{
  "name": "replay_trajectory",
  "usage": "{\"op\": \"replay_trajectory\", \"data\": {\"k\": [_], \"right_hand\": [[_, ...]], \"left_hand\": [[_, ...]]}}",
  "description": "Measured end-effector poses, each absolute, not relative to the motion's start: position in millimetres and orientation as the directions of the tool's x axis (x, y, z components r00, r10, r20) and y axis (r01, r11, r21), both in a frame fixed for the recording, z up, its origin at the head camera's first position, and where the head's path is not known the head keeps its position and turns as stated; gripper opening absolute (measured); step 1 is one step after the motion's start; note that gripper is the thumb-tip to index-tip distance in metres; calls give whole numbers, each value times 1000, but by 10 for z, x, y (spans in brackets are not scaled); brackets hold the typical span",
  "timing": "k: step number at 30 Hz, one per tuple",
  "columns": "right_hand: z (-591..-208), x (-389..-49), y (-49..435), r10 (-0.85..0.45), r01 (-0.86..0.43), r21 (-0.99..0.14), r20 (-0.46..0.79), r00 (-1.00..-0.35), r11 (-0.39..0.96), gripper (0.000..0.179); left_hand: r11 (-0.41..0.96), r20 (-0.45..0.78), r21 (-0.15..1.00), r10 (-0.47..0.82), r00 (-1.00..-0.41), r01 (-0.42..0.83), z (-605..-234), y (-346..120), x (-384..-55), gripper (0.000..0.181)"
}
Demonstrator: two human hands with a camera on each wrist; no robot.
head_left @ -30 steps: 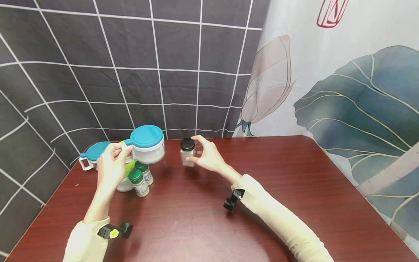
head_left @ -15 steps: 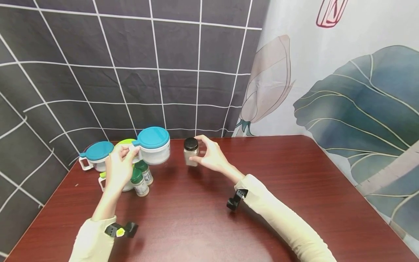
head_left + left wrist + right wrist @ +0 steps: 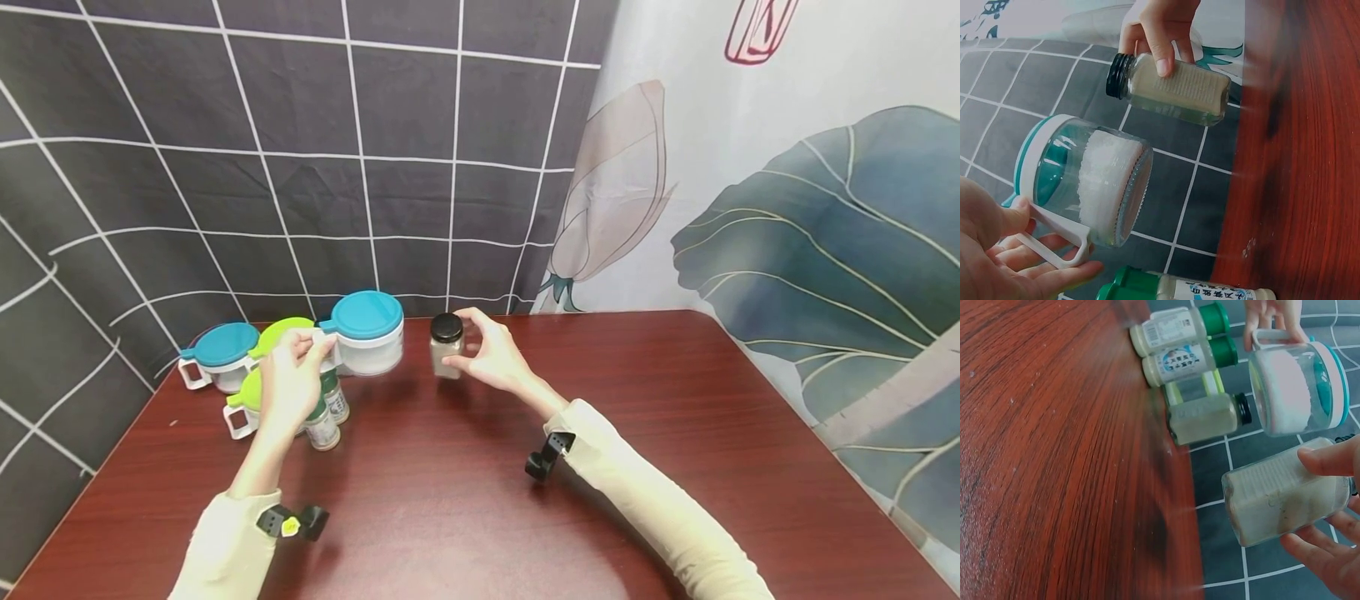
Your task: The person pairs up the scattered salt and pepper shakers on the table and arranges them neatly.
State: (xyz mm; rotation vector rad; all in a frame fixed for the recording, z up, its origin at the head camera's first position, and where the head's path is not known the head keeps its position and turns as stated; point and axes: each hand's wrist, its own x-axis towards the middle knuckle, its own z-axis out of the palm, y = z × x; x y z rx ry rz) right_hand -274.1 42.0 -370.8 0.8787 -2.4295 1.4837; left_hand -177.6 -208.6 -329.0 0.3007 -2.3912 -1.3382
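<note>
Blue-lidded jar (image 3: 367,340): raised above the bench (image 3: 450,500), far side, left of centre; upright; left hand's (image 3: 288,383) fingers pinch its white handle (image 3: 1063,225).
Black-capped jar (image 3: 447,350): just right of it, apart, raised, upright; right hand's (image 3: 491,357) fingers grip its sides.
Green-capped shakers (image 3: 322,430): two, standing nearer, to the left.
Green-lidded jars (image 3: 285,328): two, partly hidden by the left hand.
Second blue-lidded jar (image 3: 227,345): far left.

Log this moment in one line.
left hand: holds blue-lidded jar by its handle | right hand: holds black-capped jar | both jars: above table | green-capped shakers: standing on table
</note>
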Motion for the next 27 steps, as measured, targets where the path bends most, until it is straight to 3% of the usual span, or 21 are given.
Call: {"op": "replay_trajectory", "data": {"k": [27], "right_hand": [[-3738,-2787,592,-377,-540,-756,408,-831,370,58]], "left_hand": [[517,247,855,-321,-914,49,-3413,-1794,-1875,26]]}}
